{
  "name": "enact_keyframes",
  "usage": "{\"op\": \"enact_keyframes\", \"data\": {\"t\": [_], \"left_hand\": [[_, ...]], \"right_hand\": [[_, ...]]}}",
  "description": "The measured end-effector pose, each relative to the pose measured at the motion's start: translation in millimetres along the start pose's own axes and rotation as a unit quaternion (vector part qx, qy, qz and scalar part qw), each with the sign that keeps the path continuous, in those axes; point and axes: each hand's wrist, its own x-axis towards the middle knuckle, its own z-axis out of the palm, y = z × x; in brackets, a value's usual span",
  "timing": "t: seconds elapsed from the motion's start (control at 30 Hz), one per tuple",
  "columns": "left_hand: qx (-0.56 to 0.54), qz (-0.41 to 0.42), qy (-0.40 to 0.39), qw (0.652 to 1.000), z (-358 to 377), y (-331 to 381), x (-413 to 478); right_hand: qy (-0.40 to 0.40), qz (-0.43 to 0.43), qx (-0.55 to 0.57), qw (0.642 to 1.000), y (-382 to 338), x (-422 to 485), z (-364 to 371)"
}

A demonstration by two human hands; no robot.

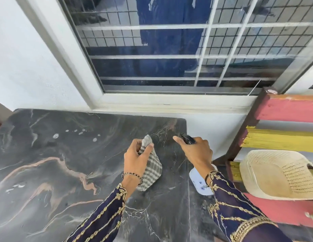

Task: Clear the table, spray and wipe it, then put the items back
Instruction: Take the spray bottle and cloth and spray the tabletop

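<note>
A dark marble-patterned table (47, 163) fills the lower left, with small white spray blobs (78, 132) near its far edge. My left hand (136, 156) grips a grey checked cloth (151, 169), which hangs from the fist just above the tabletop. My right hand (195, 151) holds a spray bottle by its black head (188, 139), index finger stretched forward, over the table's right edge. The bottle's white body (198, 180) shows below my wrist, partly hidden by the sleeve.
A wooden shelf rack (281, 109) with pink and yellow boards stands right of the table. A cream woven basket (278, 173) sits on it. A barred window (169, 49) and white wall back the table.
</note>
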Motion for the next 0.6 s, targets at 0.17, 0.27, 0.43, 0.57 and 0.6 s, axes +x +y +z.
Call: {"op": "enact_keyframes", "data": {"t": [0.17, 0.27, 0.43, 0.57, 0.6], "left_hand": [[-0.007, 0.018, -0.073, 0.997, 60, 22, -8], [-0.001, 0.032, -0.123, 0.992, 104, 38, -14], [0.022, 0.060, -0.203, 0.977, 184, 57, -32], [0.058, 0.092, -0.258, 0.960, 238, 58, -45], [0.059, 0.095, -0.273, 0.955, 253, 57, -46]], "right_hand": [[0.034, 0.019, 0.058, 0.998, 48, 7, -32], [0.082, 0.018, 0.066, 0.994, 77, 15, -51], [0.142, 0.022, 0.115, 0.983, 138, 32, -85], [0.190, 0.020, 0.047, 0.980, 186, 46, -113], [0.207, 0.032, 0.019, 0.978, 202, 52, -118]]}}
